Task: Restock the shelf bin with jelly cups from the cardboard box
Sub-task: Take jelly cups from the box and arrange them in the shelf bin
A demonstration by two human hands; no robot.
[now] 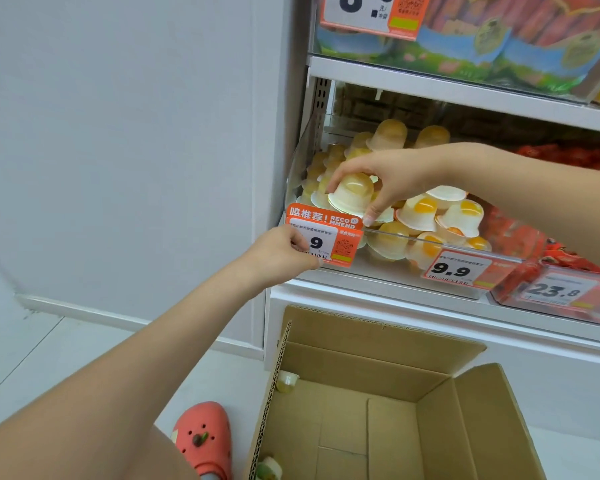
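Observation:
My right hand point(392, 183) grips a pale yellow jelly cup point(352, 195) upside down, just over the front left of the clear shelf bin point(440, 241). The bin holds several jelly cups: pale yellow ones on the left, white ones with orange centres point(425, 211) on the right. My left hand point(284, 251) pinches the orange price tag point(329, 237) hanging on the bin's front left corner. Below stands the open cardboard box point(388, 420). One jelly cup point(287, 381) lies in its far left corner and another point(269, 469) at its near left edge.
The shelf above carries colourful snack bags point(499, 39). Red packets point(548, 244) fill the bin to the right, with price tags 9.9 point(456, 270) and 23.8 point(556, 291) along the front. A white wall is at left. A red clog point(205, 438) stands on the floor beside the box.

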